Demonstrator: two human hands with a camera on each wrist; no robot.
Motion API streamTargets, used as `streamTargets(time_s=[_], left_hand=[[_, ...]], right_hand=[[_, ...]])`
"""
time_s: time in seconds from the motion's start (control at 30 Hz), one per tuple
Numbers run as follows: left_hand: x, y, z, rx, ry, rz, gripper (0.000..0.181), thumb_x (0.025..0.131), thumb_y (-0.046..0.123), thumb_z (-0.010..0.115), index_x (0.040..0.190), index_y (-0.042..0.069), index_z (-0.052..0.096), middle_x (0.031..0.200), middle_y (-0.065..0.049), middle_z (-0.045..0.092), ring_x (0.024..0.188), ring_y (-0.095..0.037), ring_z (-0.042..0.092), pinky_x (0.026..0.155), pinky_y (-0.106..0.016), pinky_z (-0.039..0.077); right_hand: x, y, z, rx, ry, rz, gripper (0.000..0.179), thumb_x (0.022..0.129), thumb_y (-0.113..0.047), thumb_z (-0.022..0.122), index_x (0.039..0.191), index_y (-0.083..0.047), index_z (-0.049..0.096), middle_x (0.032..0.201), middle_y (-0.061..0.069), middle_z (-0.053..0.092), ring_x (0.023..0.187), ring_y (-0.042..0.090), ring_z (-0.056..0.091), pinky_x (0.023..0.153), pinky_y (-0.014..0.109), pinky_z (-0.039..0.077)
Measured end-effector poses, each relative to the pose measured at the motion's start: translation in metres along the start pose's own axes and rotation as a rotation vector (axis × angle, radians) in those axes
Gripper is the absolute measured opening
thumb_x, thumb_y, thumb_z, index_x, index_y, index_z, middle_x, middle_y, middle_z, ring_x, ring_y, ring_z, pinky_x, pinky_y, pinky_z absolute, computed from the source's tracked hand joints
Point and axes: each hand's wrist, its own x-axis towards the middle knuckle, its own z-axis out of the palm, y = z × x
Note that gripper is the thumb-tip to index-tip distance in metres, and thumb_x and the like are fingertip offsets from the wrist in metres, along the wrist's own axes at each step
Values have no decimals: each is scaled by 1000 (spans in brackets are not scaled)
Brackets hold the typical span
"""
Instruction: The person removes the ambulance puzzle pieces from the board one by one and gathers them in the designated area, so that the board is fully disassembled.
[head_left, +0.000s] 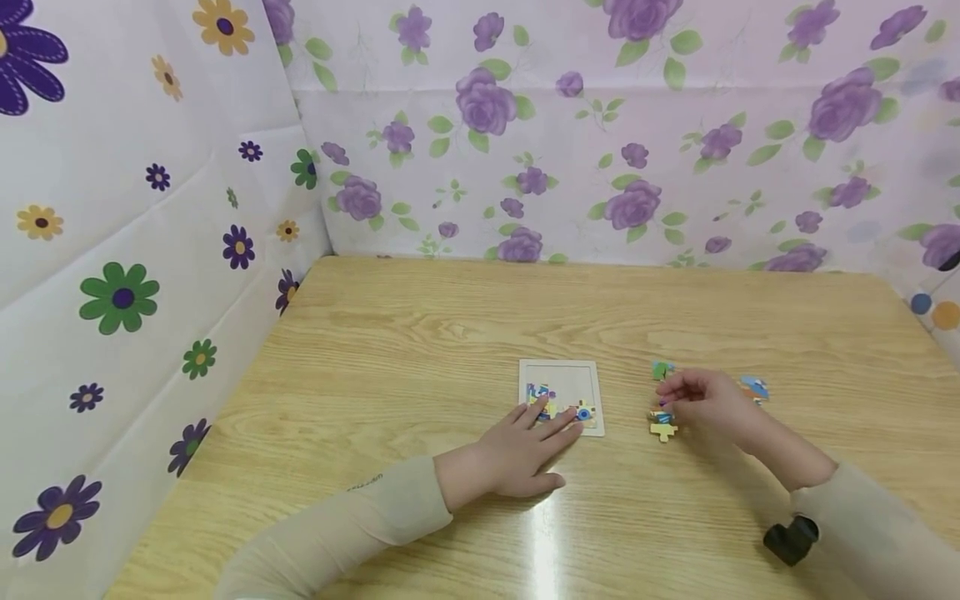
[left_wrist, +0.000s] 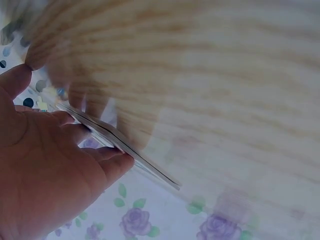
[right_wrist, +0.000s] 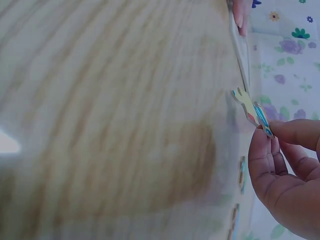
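My left hand (head_left: 525, 450) rests on a square puzzle tray (head_left: 576, 373), fingers spread over its lower part. Fitted puzzle pieces (head_left: 585, 414) show along the tray's bottom and left side, partly covered by the fingers. In the left wrist view, the fingertips lie on the thin tray (left_wrist: 131, 150). To the tray's right, my right hand (head_left: 708, 404) pinches a small blue-striped puzzle piece (right_wrist: 263, 120) between thumb and fingers. A yellow puzzle piece (head_left: 663, 432) is right beside it; whether the two touch, I cannot tell.
A green and blue puzzle piece (head_left: 662, 370) lies just beyond the right hand. More blue and orange pieces (head_left: 754, 387) lie behind that hand, partly hidden. The wooden table (head_left: 405, 333) meets flowered cloth walls (head_left: 555, 167) at the back and left.
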Motion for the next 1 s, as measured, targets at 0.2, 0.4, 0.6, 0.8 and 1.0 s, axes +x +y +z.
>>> streamTargets(time_s=[0.2, 0.4, 0.6, 0.8, 1.0], left_hand=[[1, 0, 0, -2, -11, -2, 69, 98, 54, 35, 154, 25, 9, 161, 5, 3, 147, -32, 5, 118, -44, 17], [1, 1, 0, -2, -8, 2, 69, 98, 54, 35, 154, 25, 9, 161, 5, 4, 147, -32, 4, 118, -44, 17], [0, 1, 0, -1, -5, 1, 69, 98, 54, 35, 154, 25, 8, 161, 5, 3, 147, -32, 4, 118, -44, 17], [-1, 1, -1, -2, -7, -3, 69, 98, 54, 35, 154, 25, 8, 161, 5, 3, 147, -31, 4, 118, -44, 17], [-2, 1, -2, -3, 2, -5, 68, 98, 54, 35, 154, 25, 10, 161, 5, 5, 147, -32, 5, 117, -44, 19]], right_hand=[[1, 9, 4, -6, -1, -5, 25, 90, -5, 62, 109, 11, 58, 96, 13, 63, 80, 5, 57, 65, 23, 53], [1, 13, 5, -27, 3, -1, 24, 90, -7, 63, 108, 9, 59, 94, 12, 62, 78, 5, 57, 64, 23, 53], [2, 13, 4, -16, 1, -1, 24, 90, -5, 61, 108, 11, 58, 94, 13, 63, 77, 5, 58, 64, 24, 55], [0, 12, 2, -18, -2, -5, 24, 91, -5, 61, 109, 11, 58, 94, 13, 62, 77, 6, 58, 64, 24, 54], [1, 15, -1, -72, 4, -2, 23, 91, -7, 62, 107, 8, 60, 93, 11, 62, 77, 5, 57, 63, 24, 53]])
